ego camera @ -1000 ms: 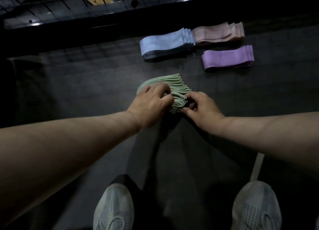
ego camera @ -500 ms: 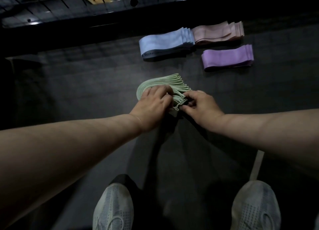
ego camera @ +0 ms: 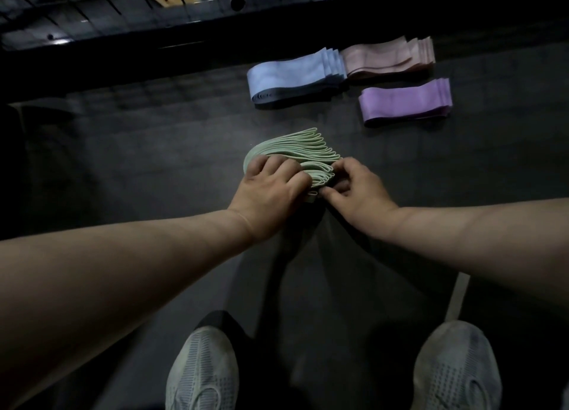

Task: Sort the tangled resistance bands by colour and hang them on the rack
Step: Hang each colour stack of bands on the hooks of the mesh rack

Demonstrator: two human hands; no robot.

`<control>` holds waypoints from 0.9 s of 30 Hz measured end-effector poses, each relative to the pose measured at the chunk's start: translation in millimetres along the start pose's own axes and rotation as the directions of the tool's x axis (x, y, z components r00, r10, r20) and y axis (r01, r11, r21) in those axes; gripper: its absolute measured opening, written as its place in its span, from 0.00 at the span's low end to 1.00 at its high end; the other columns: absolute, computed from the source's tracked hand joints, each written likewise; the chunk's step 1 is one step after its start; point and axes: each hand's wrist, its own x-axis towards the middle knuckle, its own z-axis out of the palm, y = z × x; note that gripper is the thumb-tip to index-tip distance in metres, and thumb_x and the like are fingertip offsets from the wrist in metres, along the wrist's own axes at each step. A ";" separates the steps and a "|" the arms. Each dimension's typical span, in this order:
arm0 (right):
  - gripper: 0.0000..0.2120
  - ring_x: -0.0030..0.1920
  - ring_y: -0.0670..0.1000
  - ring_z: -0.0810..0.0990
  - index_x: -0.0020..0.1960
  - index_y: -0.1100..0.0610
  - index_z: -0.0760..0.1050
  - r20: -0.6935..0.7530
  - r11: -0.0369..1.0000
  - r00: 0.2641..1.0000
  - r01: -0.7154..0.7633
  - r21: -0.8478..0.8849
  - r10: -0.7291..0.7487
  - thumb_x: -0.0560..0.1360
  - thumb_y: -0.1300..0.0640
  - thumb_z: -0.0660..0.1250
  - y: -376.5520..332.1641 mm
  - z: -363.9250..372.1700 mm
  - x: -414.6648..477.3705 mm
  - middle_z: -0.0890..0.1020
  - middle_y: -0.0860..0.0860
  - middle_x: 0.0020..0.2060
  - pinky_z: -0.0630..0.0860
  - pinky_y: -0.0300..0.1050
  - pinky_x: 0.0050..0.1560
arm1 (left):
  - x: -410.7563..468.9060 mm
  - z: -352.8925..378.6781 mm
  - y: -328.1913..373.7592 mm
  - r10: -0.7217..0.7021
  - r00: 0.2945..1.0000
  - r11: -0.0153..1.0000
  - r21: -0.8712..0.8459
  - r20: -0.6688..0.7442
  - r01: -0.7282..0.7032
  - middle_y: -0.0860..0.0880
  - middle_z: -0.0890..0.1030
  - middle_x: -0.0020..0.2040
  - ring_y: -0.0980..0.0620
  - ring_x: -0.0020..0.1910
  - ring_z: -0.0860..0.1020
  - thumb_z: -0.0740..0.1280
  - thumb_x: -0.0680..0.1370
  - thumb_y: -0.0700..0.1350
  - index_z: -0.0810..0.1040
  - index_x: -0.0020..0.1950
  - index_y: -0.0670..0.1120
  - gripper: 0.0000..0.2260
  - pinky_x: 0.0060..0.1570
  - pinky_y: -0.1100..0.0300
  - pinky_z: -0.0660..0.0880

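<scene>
Head view: well short of the dark floor [ego camera: 147,175]'s far edge, the left hand [ego camera: 271,192] clamps a fanned stack of pale green elastic resistance bands [ego camera: 295,146] while the right hand [ego camera: 361,191] pinches their looped ends in a tight grip, and any slackening would probably let the springy layers splay and retangle.

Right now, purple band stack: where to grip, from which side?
Mid-length of the purple band stack, from above, pinching its near and far long edges. It lies flat, long axis left to right, layers fanned at the right end, so a middle pinch should catch every layer. The pink stack lies apart behind it.
</scene>
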 end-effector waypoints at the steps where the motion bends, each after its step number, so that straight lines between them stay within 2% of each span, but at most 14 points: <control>1: 0.18 0.43 0.48 0.82 0.57 0.49 0.73 0.002 0.999 1.000 0.014 -0.035 -0.014 0.72 0.58 0.76 -0.9 -0.7 -1.1 0.78 0.52 0.57 0.81 0.43 0.49 | 0.5 -0.8 -0.9 -0.010 1.000 1.000 0.001 0.021 0.010 0.49 0.80 0.47 0.42 0.50 0.78 0.68 0.77 0.49 0.80 0.48 0.49 0.04 0.55 0.49 0.70; 3: 0.22 0.49 0.50 0.81 0.61 0.51 0.73 0.041 0.995 0.998 0.042 -0.088 -0.038 0.70 0.57 0.77 -2.0 -2.8 -3.3 0.75 0.50 0.58 0.80 0.47 0.55 | 1.6 -2.1 -2.9 -0.014 0.997 1.000 -0.001 0.070 0.014 0.48 0.80 0.48 0.42 0.50 0.78 0.67 0.77 0.49 0.80 0.48 0.49 0.05 0.54 0.49 0.71; 5: 0.32 0.57 0.51 0.78 0.67 0.53 0.70 0.120 0.992 0.992 0.060 -0.111 -0.046 0.67 0.54 0.80 -3.7 -5.8 -5.0 0.72 0.50 0.61 0.77 0.50 0.62 | 3.1 -3.0 -3.9 -0.003 0.993 0.999 -0.034 0.118 0.007 0.46 0.80 0.49 0.40 0.50 0.78 0.65 0.77 0.50 0.80 0.49 0.48 0.08 0.52 0.48 0.70; 8: 0.42 0.65 0.51 0.72 0.72 0.53 0.66 0.223 0.983 0.974 0.083 -0.166 -0.044 0.64 0.51 0.82 -7.6 -8.2 -6.9 0.69 0.52 0.65 0.69 0.47 0.71 | 7.2 -5.7 -1.7 -0.004 0.984 0.996 -0.084 0.180 0.019 0.43 0.79 0.50 0.39 0.48 0.78 0.63 0.75 0.51 0.80 0.48 0.46 0.11 0.46 0.49 0.72; 11: 0.40 0.67 0.52 0.70 0.72 0.53 0.66 0.220 0.973 0.975 0.088 -0.211 -0.040 0.66 0.50 0.81 -12.8 -5.5 -6.7 0.68 0.54 0.64 0.66 0.46 0.72 | 11.5 -8.9 2.0 -0.018 0.976 0.994 -0.104 0.217 0.041 0.43 0.79 0.49 0.39 0.47 0.78 0.60 0.75 0.53 0.80 0.45 0.45 0.14 0.44 0.49 0.73; 14: 0.30 0.64 0.53 0.72 0.69 0.54 0.69 0.176 0.970 0.984 0.072 -0.231 -0.031 0.71 0.54 0.77 -14.4 -3.3 -4.0 0.70 0.54 0.63 0.67 0.44 0.69 | 13.4 -10.5 2.2 -0.052 0.970 0.984 -0.154 0.236 0.090 0.43 0.79 0.49 0.39 0.48 0.79 0.59 0.75 0.56 0.81 0.46 0.44 0.18 0.46 0.48 0.75; 16: 0.22 0.62 0.53 0.74 0.65 0.53 0.72 0.172 0.965 0.983 0.103 -0.239 -0.062 0.73 0.56 0.73 -14.7 -4.2 -3.1 0.72 0.53 0.60 0.67 0.41 0.66 | 11.7 -10.2 -0.9 -0.052 0.972 0.978 -0.184 0.227 0.096 0.41 0.79 0.52 0.38 0.49 0.78 0.61 0.75 0.57 0.81 0.49 0.43 0.19 0.49 0.46 0.76; 18: 0.18 0.60 0.52 0.75 0.61 0.53 0.75 0.182 0.962 0.978 0.144 -0.234 -0.102 0.73 0.57 0.72 -14.7 -5.8 -3.1 0.73 0.52 0.58 0.68 0.41 0.65 | 6.3 -9.8 -5.8 -0.075 0.971 0.979 -0.168 0.227 0.115 0.40 0.78 0.57 0.38 0.55 0.76 0.65 0.74 0.58 0.79 0.57 0.43 0.21 0.57 0.45 0.75; 21: 0.20 0.61 0.51 0.75 0.63 0.53 0.75 0.198 0.954 0.973 0.168 -0.249 -0.119 0.72 0.56 0.72 -13.3 -8.0 -5.4 0.74 0.52 0.61 0.69 0.42 0.66 | -2.8 -11.2 -15.3 -0.105 0.953 0.979 -0.139 0.284 0.150 0.39 0.76 0.64 0.37 0.63 0.74 0.71 0.72 0.56 0.74 0.66 0.42 0.28 0.65 0.45 0.70; 24: 0.26 0.65 0.51 0.73 0.69 0.54 0.70 0.229 0.951 0.969 0.154 -0.268 -0.093 0.72 0.55 0.71 -12.4 -8.5 -7.5 0.71 0.52 0.66 0.69 0.46 0.68 | -5.9 -12.3 -22.1 -0.045 0.949 0.991 -0.108 0.311 0.083 0.39 0.74 0.66 0.37 0.63 0.74 0.69 0.72 0.53 0.70 0.70 0.41 0.29 0.65 0.46 0.69; 27: 0.30 0.67 0.52 0.72 0.71 0.53 0.67 0.258 0.948 0.963 0.154 -0.278 -0.081 0.72 0.53 0.71 -15.0 -7.3 -7.5 0.69 0.52 0.67 0.69 0.49 0.69 | 0.9 -13.8 -21.8 -0.066 0.946 0.989 -0.108 0.317 0.105 0.38 0.73 0.66 0.36 0.64 0.73 0.71 0.74 0.48 0.69 0.72 0.41 0.29 0.67 0.47 0.63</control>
